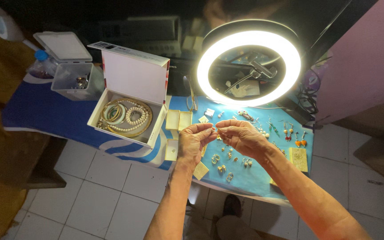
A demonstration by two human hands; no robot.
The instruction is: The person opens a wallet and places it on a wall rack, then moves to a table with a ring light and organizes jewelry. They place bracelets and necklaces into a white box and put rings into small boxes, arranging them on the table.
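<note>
**Head view: two hands pinch a small piece of jewellery over the tabletop**

Head camera looks down at a tiny pale jewellery piece [215, 130] at the centre of the frame, too small to identify, held between both hands above the blue tabletop [45, 111]. The left hand [193, 141] and right hand [241, 135] meet fingertip to fingertip, fingers closed in a pinch on it. Below and right of the hands, loose earrings [227, 160] lie scattered on the cloth, with orange drop earrings [299, 141] further right. Left of centre stands an open white box [127, 95] holding bead necklaces and bangles [127, 116]. A clear plastic container [73, 75] sits upper left. A glowing ring light [249, 62] stands at upper centre.
</note>
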